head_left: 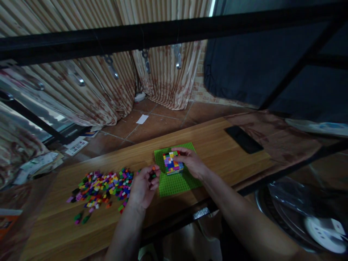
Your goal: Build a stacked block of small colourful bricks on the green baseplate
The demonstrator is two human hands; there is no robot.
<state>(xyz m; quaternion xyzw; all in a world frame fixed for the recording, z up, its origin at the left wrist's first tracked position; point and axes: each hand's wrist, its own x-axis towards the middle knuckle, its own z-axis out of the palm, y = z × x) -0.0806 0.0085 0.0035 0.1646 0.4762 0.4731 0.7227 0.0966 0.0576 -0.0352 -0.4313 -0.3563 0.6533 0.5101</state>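
A green baseplate [174, 183] lies on the wooden table [217, 145]. On it stands a square block of multicoloured small bricks [172, 163]. My right hand [190, 161] rests against the block's right side, fingers curled over its far edge. My left hand [144, 186] hovers just left of the baseplate, its fingertips pinched on a small orange brick [153, 168]. A loose heap of coloured bricks [103, 186] is spread on the table left of my left hand.
A black phone [244, 139] lies on the table at the far right. A black bar crosses the top of the view. Striped curtains hang behind, above a tiled floor with papers. A fan in plastic wrap [304, 214] sits low right.
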